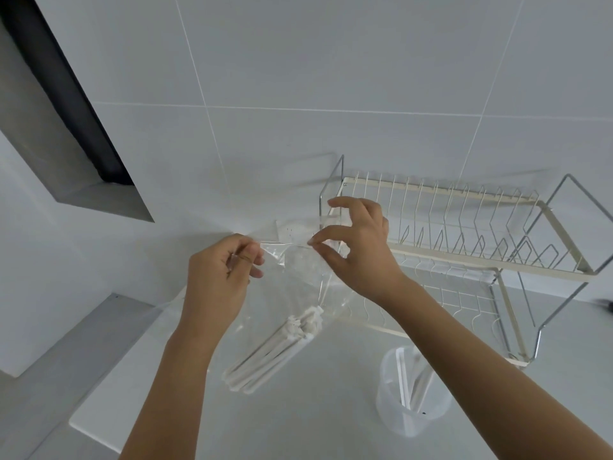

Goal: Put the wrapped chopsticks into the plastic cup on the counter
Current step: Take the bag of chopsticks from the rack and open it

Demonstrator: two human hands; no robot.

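A clear plastic bag point(298, 280) hangs above the white counter point(315, 426), with a bundle of white wrapped chopsticks point(275, 353) lying in its lower part. My left hand point(219, 280) pinches the bag's top left edge. My right hand point(358, 250) pinches the top right edge between thumb and forefinger. The translucent plastic cup point(411, 390) stands on the counter at the lower right, under my right forearm, with a few wrapped chopsticks upright inside it.
A cream and chrome wire dish rack point(464, 254) stands on the counter at the right, against the tiled wall. A dark window recess point(66, 104) is at the upper left. The counter's left edge drops to a grey floor point(49, 376).
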